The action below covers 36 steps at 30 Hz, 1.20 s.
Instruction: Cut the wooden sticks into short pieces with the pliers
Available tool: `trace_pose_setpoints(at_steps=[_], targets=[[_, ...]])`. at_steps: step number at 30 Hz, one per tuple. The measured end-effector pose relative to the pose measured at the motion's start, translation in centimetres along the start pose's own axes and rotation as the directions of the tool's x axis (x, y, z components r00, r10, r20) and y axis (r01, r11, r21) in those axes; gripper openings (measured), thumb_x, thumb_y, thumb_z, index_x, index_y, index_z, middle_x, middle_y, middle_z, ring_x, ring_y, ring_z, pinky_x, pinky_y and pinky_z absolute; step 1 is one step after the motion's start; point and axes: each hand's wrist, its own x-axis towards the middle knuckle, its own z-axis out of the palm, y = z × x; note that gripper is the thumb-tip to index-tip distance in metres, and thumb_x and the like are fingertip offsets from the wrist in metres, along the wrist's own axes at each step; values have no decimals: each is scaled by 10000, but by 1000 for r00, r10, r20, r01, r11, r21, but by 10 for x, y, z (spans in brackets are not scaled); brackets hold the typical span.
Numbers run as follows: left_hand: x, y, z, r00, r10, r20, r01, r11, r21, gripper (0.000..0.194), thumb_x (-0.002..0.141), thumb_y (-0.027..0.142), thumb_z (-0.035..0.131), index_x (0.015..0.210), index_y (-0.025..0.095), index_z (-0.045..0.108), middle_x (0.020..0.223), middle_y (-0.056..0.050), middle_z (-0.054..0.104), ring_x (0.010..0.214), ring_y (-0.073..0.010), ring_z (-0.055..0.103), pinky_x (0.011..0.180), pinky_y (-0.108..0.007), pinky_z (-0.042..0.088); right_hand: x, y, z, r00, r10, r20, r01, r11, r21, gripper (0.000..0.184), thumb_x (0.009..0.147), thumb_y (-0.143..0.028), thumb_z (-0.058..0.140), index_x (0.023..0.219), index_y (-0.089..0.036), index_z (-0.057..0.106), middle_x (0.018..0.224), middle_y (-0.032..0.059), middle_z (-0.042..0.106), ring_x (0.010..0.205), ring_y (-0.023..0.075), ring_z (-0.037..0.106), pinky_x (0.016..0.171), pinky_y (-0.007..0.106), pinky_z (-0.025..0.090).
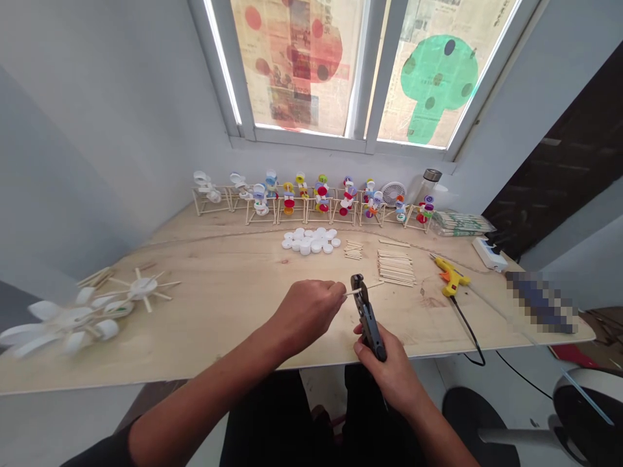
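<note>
Pinched in the fingers of my left hand (316,308) is a thin wooden stick (372,285), which points to the right. My right hand (389,363) is wrapped around dark cutting pliers (370,324), held upright over the table's front edge. The stick crosses the jaws of the pliers, part of it showing beyond them. Whether the jaws press on it, I cannot tell. Behind the pliers lie a stack of longer wooden sticks (396,267) and a smaller pile of short pieces (353,250). White bottle caps (311,241) are clustered further left.
Several stick-frame models with coloured caps (321,198) line the wall. At right lie a yellow glue gun (450,275) with its cord, a power strip (489,254) and bagged sticks (462,224). White cap wheels (73,318) and a spoked wheel (143,288) are at left.
</note>
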Motion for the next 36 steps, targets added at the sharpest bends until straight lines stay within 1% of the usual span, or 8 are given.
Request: trace_pose_setpoints(at_steps=[4,6,11,15,21,29,36], targets=[[1,1,3,996,63,-56,-60,996,65,178,813,181,423,641,168,470,564,-5,522,516,-133,499,446,-228,282,0,1,2,1000,2,1,-2,1000,26,176,748,-295,518,885,-195,564,646,-32,521,564,130,470,563,241,384],[1,2,3,994,84,-68,-77,992,104,168,808,163,425,646,169,470,568,-3,519,519,-134,496,444,-228,287,0,1,2,1000,1,-8,-1,999,37,175,750,-298,517,883,-194,561,649,-30,517,567,130,468,567,242,384],[0,4,-1,993,118,-26,-110,973,201,132,771,79,428,680,160,479,602,-12,542,540,-145,504,449,-227,297,0,2,4,1000,2,-13,-1,999,48,156,754,-298,517,862,-194,560,620,-38,505,562,131,469,553,239,378],[1,6,-6,985,170,-1,-164,952,258,156,740,19,408,700,150,483,636,-34,554,554,-163,510,458,-244,326,0,2,4,1000,5,-1,-5,998,62,147,769,-290,503,869,-193,549,645,-32,516,600,142,502,575,247,391],[-2,4,-6,968,245,-54,-211,911,353,179,768,21,385,696,150,487,621,-37,534,539,-168,497,461,-270,343,-1,0,7,1000,5,14,-5,999,43,138,779,-276,489,878,-193,540,661,-33,515,614,141,510,589,251,395],[-3,0,-3,937,327,-120,-252,874,415,200,779,13,372,685,143,492,597,-29,512,517,-165,477,445,-278,338,2,1,13,1000,-2,17,1,999,33,94,786,-254,473,824,-187,526,612,-44,471,565,121,466,544,228,374],[-3,-1,-4,931,341,-127,-255,861,441,185,769,9,401,682,142,496,592,-23,514,519,-162,479,448,-277,343,3,5,19,1000,-6,-23,6,1000,24,83,790,-251,464,730,-196,477,627,-38,481,543,109,460,519,211,373]])
